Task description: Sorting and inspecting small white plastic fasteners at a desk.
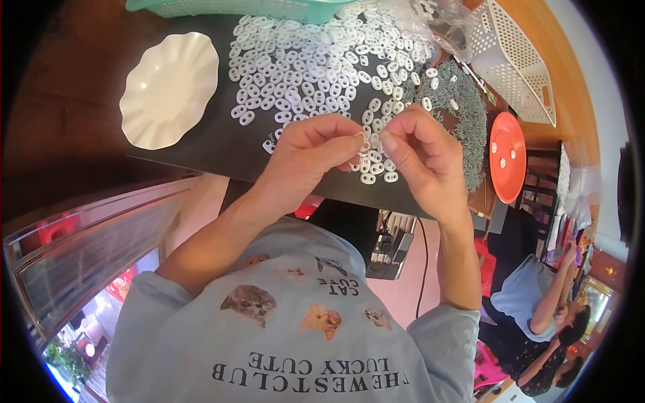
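Observation:
My left hand (316, 144) is pinched on a small white oval piece with two holes (363, 143), held just above the near edge of the dark tabletop (201, 138). Close by on the right, my right hand (430, 154) has thumb and forefinger pressed together; whatever they hold, if anything, is too small to make out. Many similar white two-hole pieces (289, 74) are spread beyond and beneath my hands. A heap of small grey screw-like parts (470, 111) lies to the right of my right hand, with a few white pieces on top.
A cream scalloped dish (168, 91) stands at the left. At the far side are a teal basket (248, 8) and a clear plastic bag (437, 27). A white perforated basket (514, 67) and a red plate (508, 174) with several white pieces are at right. Other people (527, 292) sit beyond.

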`<move>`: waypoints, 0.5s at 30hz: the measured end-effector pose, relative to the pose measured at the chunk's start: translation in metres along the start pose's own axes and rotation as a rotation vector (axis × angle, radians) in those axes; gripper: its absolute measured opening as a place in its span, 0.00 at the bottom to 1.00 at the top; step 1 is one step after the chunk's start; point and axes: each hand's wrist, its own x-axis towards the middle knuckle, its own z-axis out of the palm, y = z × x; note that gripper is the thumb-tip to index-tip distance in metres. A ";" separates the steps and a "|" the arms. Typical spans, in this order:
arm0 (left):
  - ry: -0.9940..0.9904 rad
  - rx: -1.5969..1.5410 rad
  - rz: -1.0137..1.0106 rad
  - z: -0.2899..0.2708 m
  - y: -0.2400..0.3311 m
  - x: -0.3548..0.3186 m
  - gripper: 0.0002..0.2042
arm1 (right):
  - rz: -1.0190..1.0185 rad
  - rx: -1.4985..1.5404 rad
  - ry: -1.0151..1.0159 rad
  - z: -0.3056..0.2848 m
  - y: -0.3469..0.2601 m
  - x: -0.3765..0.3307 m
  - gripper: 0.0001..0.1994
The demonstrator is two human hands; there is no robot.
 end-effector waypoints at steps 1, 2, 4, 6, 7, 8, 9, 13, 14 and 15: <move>0.001 0.011 0.002 -0.001 -0.001 -0.001 0.07 | 0.064 0.104 -0.001 0.001 0.000 0.000 0.03; 0.005 0.023 0.005 -0.002 -0.001 -0.002 0.06 | 0.064 0.105 -0.006 0.001 -0.001 0.001 0.03; 0.000 0.041 0.011 -0.002 -0.002 -0.003 0.06 | 0.194 0.171 -0.041 0.002 -0.006 0.003 0.04; -0.007 0.058 0.016 -0.002 -0.003 -0.004 0.06 | 0.209 0.180 -0.055 0.002 -0.010 0.004 0.04; -0.029 0.035 0.025 -0.001 -0.005 -0.004 0.06 | 0.223 0.189 -0.066 0.002 -0.011 0.004 0.04; -0.051 0.014 0.034 -0.001 -0.006 -0.004 0.06 | 0.223 0.189 -0.069 0.001 -0.012 0.004 0.04; -0.048 0.013 0.034 -0.001 -0.005 -0.005 0.06 | 0.232 0.198 -0.086 0.001 -0.012 0.005 0.04; -0.085 0.037 0.010 0.000 -0.005 -0.006 0.06 | 0.239 0.199 -0.119 0.001 -0.011 0.004 0.05; -0.094 0.037 0.009 -0.001 -0.005 -0.006 0.07 | 0.240 0.199 -0.121 0.001 -0.012 0.004 0.05; -0.093 0.035 0.008 -0.001 -0.006 -0.006 0.07 | 0.276 0.212 -0.125 0.000 -0.014 0.005 0.04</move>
